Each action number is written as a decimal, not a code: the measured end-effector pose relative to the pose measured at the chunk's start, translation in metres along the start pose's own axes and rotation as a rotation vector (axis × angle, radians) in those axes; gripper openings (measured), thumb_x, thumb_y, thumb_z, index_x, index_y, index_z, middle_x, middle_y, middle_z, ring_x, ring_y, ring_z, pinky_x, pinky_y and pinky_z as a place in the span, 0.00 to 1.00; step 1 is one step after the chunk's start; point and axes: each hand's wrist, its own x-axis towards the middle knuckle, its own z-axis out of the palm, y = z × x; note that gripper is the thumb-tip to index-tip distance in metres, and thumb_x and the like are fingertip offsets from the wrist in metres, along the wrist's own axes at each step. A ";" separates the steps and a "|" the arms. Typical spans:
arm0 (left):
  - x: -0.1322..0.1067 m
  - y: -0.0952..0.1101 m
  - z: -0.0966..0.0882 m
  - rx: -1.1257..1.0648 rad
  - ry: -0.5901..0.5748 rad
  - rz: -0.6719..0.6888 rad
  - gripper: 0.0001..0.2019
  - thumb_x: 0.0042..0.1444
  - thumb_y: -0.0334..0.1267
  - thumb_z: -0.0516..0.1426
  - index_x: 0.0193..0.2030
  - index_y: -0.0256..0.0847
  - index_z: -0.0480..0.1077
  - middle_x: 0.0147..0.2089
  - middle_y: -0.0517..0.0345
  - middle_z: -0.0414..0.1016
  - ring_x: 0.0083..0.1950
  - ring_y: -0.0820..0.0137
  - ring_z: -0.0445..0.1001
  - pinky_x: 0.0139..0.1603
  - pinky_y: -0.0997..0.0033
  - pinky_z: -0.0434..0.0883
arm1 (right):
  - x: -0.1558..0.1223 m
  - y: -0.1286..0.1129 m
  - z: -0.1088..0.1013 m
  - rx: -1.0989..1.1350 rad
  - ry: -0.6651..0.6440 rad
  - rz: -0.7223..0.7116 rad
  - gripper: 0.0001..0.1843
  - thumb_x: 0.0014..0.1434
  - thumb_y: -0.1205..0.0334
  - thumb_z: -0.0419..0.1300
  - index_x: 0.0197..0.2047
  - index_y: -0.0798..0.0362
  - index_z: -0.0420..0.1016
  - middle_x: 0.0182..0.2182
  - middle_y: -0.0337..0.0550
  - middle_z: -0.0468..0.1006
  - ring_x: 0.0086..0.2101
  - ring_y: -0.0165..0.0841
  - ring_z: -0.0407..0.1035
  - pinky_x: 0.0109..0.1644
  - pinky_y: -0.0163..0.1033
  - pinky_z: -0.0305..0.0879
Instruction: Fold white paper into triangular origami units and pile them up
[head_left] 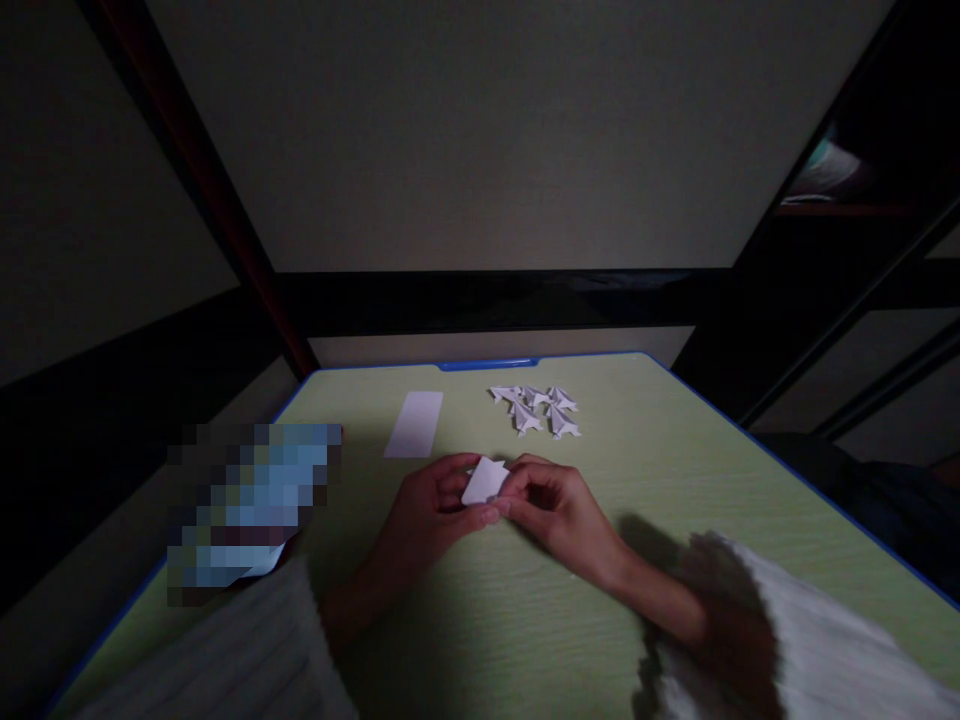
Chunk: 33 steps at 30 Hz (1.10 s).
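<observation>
A small piece of folded white paper (484,482) is held between both hands above the middle of the table. My left hand (431,505) grips its left and lower edge, thumb in front and fingers behind. My right hand (551,500) pinches the paper's right side near the lower corner. Pointed flaps stick out at the paper's upper edge. Beyond the hands lie several folded paper figures (525,415) in a loose cluster, each with pointed legs. To their left a flat white paper sheet (415,424) rests on the table.
The light green table (675,450) has a blue edge and a blue handle-like strip (489,364) at the far side. A blurred-out, light blue object (259,510) lies at the left edge. Pale panels (487,150) rise behind the table, with a dark shelf at right.
</observation>
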 end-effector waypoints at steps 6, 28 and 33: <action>0.002 -0.004 -0.001 -0.002 0.031 0.000 0.22 0.35 0.32 0.62 0.41 0.34 0.62 0.21 0.62 0.74 0.21 0.71 0.73 0.22 0.75 0.68 | -0.001 0.001 -0.001 0.125 -0.002 0.065 0.07 0.48 0.63 0.58 0.24 0.56 0.64 0.21 0.35 0.63 0.23 0.25 0.57 0.26 0.32 0.53; -0.002 0.001 -0.002 -0.078 0.028 -0.001 0.24 0.33 0.31 0.62 0.40 0.33 0.61 0.24 0.58 0.75 0.22 0.72 0.72 0.24 0.75 0.70 | 0.005 0.000 -0.006 0.096 -0.207 0.221 0.18 0.44 0.50 0.58 0.19 0.60 0.67 0.15 0.35 0.64 0.17 0.22 0.54 0.21 0.30 0.48; -0.003 0.002 -0.001 -0.087 0.002 0.006 0.23 0.34 0.31 0.62 0.40 0.34 0.62 0.27 0.56 0.76 0.24 0.70 0.73 0.25 0.73 0.71 | 0.003 0.001 -0.005 0.058 -0.216 0.184 0.18 0.47 0.51 0.55 0.19 0.59 0.66 0.15 0.35 0.63 0.18 0.22 0.53 0.21 0.30 0.47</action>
